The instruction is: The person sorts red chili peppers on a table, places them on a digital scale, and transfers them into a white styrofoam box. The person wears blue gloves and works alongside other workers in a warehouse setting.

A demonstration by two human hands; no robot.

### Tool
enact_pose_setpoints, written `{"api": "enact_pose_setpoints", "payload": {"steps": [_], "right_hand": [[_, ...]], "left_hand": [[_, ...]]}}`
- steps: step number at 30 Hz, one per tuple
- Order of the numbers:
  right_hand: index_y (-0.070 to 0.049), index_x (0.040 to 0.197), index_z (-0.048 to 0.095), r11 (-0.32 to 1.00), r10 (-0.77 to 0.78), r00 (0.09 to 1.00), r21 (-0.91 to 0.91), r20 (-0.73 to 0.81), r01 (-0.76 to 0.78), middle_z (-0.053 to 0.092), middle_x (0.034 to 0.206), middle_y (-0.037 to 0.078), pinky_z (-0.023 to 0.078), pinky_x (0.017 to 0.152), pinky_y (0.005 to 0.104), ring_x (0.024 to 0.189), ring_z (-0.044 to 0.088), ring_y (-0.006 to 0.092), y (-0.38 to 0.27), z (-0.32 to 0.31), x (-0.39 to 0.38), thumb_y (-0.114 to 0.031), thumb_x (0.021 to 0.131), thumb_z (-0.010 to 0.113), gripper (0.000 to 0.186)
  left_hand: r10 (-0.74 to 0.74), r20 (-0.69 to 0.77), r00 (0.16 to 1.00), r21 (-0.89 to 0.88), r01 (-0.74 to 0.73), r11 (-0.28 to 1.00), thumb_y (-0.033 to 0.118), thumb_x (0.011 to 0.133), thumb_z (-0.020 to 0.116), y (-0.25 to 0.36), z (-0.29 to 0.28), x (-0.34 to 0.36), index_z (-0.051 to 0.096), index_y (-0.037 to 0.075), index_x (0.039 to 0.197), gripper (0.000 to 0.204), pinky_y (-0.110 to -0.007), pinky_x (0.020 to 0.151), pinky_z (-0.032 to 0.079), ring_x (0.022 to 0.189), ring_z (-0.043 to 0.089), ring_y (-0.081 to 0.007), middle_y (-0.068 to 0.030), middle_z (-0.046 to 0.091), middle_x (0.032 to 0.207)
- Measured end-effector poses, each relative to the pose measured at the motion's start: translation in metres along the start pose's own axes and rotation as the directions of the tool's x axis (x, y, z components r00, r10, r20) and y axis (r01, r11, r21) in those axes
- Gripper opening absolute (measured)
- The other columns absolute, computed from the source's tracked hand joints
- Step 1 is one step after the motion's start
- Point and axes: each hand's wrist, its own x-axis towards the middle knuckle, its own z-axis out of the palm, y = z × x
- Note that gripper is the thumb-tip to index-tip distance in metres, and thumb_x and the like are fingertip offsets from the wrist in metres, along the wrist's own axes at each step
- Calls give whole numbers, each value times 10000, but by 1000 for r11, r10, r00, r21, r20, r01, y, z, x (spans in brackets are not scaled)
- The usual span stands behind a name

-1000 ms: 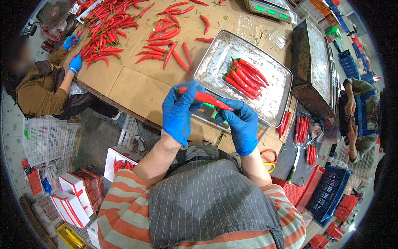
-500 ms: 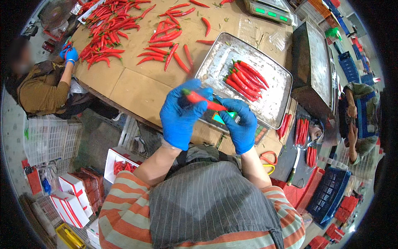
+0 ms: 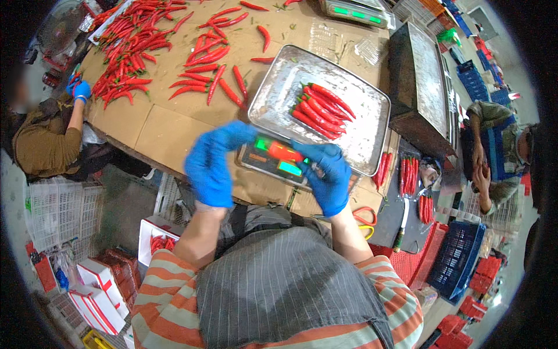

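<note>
My right hand (image 3: 325,180), in a blue glove, is closed on a red chili pepper (image 3: 282,151) over a digital scale (image 3: 256,159). My left hand (image 3: 209,168), also gloved and motion-blurred, is left of that chili, its fingers stretched and curved with nothing visible in them. A steel tray (image 3: 273,81) sits on the scale, holding several chilies (image 3: 322,113) lined up side by side.
Loose chilies (image 3: 125,49) cover the cardboard-topped table (image 3: 157,134). A metal box (image 3: 421,81), second scale (image 3: 354,14), knife (image 3: 403,224), scissors (image 3: 366,212) and chili bundles (image 3: 408,174) surround me. Co-workers sit left (image 3: 46,139) and right (image 3: 491,151); crates (image 3: 456,256) stand below.
My left hand has moved leftward off the chili it held, which stays in my right hand. The whole view has shifted slightly. The left co-worker's hands have come together.
</note>
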Motion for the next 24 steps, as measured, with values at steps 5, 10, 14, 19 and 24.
{"api": "enact_pose_setpoints", "payload": {"steps": [5,10,14,19,24], "right_hand": [[-175,1016,661,934,14,982,-349,-188,-81,612,884,75,459,707,330,797,569,257,59,-34,32,-52,691,693,348],[-161,945,664,834,-23,995,-550,-101,-36,597,839,71,453,677,355,786,561,269,81,-42,55,-114,723,660,226],[-136,1005,657,819,51,998,-570,-42,-66,605,875,95,459,705,322,827,570,257,87,-36,56,-55,710,671,306],[-138,1097,622,924,29,979,-368,-203,-104,608,944,92,465,758,317,843,572,220,78,-55,46,-57,717,686,393],[-102,1084,631,918,175,912,-274,-372,-287,616,928,67,460,742,262,785,566,137,80,-84,13,-44,772,666,319]], "left_hand": [[-145,-76,987,-107,136,985,370,943,366,-10,-23,23,580,24,1097,436,-309,769,471,858,622,-188,-115,645,978],[-190,-34,981,-77,187,979,357,960,356,-15,-21,19,596,39,1058,410,-285,734,473,792,638,-170,-99,661,916],[-175,-4,985,-58,174,983,362,959,361,-15,-20,18,601,37,1042,413,-284,734,473,779,638,-167,-94,664,900],[-150,-34,988,-55,148,987,366,958,364,-19,-26,21,608,34,1030,418,-284,723,473,762,637,-169,-94,666,884],[-165,-114,980,-46,160,986,384,950,377,-21,-34,25,611,33,1034,430,-286,711,478,758,638,-173,-95,666,875]]}}
